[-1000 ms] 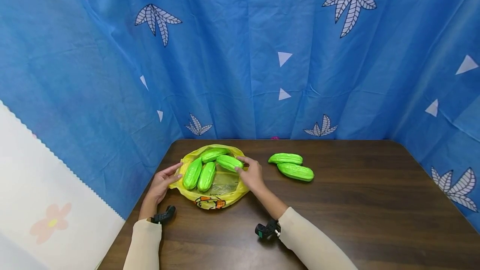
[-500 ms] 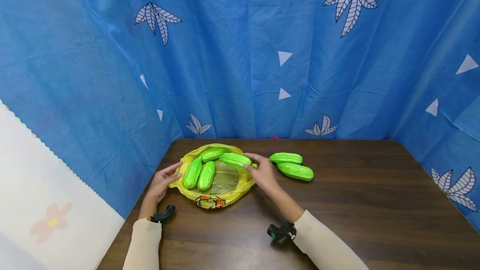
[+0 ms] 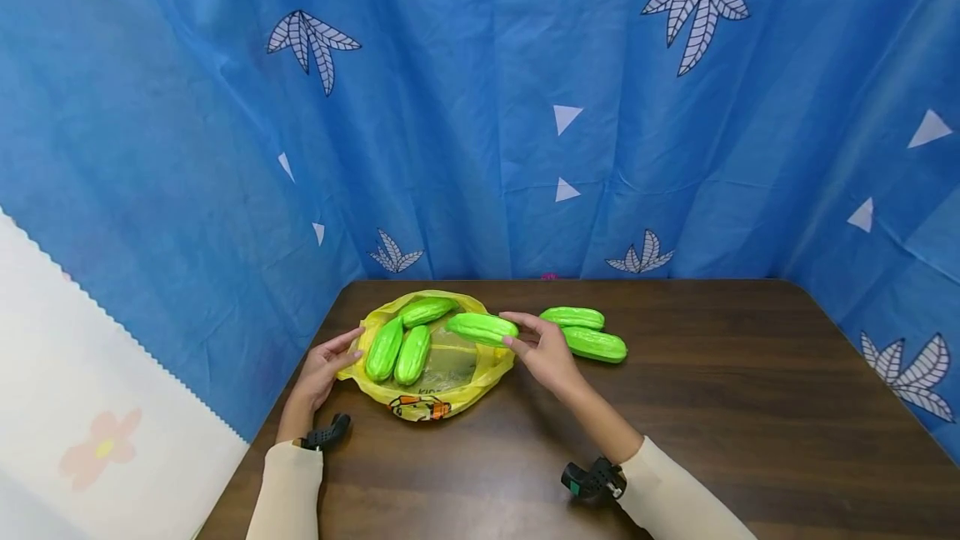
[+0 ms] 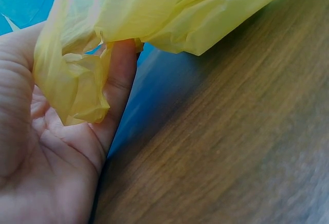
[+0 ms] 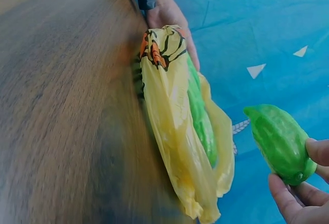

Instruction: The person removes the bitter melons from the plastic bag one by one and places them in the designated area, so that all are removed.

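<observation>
My right hand [image 3: 550,357] pinches the end of a ridged green bitter gourd [image 3: 482,328] between thumb and fingers. It holds the gourd over the right rim of the yellow plastic bag [image 3: 491,377]; in the right wrist view the gourd [image 5: 280,144] appears apart from the bag [image 5: 172,111]. My left hand [image 3: 321,369] holds the bag's left edge, with the yellow film [image 4: 85,88] between thumb and fingers in the left wrist view. The bag's mouth is spread open. Inside lie three more gourds, one of them a bitter gourd [image 3: 385,348] against the left side.
Two more green gourds, including a front one [image 3: 595,345], lie on the dark wooden table [image 3: 712,407] right of my right hand, which partly hides them. A blue patterned curtain [image 3: 465,148] hangs behind the table. Each wrist carries a black camera [image 3: 592,480].
My right hand has moved right, carrying the pinched gourd from the inside of the bag to its right rim. The bag's right side has shifted slightly right. My left hand has stayed put.
</observation>
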Available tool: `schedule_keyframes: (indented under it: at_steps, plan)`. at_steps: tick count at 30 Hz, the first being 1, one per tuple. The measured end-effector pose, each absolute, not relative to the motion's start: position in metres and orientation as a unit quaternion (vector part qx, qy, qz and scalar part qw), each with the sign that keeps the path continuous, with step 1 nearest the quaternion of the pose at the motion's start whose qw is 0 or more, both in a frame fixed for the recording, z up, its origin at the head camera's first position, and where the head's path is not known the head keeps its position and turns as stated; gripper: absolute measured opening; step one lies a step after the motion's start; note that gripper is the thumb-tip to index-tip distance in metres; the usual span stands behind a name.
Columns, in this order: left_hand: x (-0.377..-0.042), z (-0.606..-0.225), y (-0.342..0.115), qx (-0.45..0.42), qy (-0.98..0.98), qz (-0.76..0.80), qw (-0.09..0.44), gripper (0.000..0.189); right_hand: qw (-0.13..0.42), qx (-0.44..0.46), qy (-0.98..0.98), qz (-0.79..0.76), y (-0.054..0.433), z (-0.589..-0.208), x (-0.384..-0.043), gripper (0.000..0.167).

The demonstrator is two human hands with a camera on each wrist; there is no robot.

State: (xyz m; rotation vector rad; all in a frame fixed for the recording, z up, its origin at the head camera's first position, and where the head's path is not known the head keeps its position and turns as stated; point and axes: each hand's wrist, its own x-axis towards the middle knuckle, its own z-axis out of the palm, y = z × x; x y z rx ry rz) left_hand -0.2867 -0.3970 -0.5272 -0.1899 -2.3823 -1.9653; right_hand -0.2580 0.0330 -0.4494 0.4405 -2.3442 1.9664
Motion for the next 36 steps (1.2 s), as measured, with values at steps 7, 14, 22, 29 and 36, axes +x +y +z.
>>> schedule_keyframes:
  at_steps: [7, 14, 22, 29, 36]
  plan:
    - [-0.283, -0.530, -0.399, -0.074, -0.771, -0.632, 0.029, 0.054, 0.025, 0.144, -0.760, 0.633, 0.049, -0.445, -0.252, 0.039]
    - [-0.285, -0.525, -0.398, -0.076, -0.767, -0.636, 0.032, 0.054, 0.022, 0.148, -0.764, 0.628, 0.056, -0.421, -0.239, 0.040]
    - [-0.287, -0.523, -0.395, -0.073, -0.771, -0.632, 0.023, 0.055, 0.032, 0.143, -0.762, 0.630, 0.065, -0.407, -0.226, 0.039]
    - [-0.286, -0.524, -0.397, -0.073, -0.771, -0.632, 0.027, 0.055, 0.033, 0.144, -0.755, 0.639, 0.074, -0.418, -0.236, 0.041]
    - [-0.286, -0.527, -0.398, -0.081, -0.771, -0.631, 0.030, 0.054, 0.048, 0.151, -0.742, 0.651, 0.083, -0.443, -0.253, 0.042]
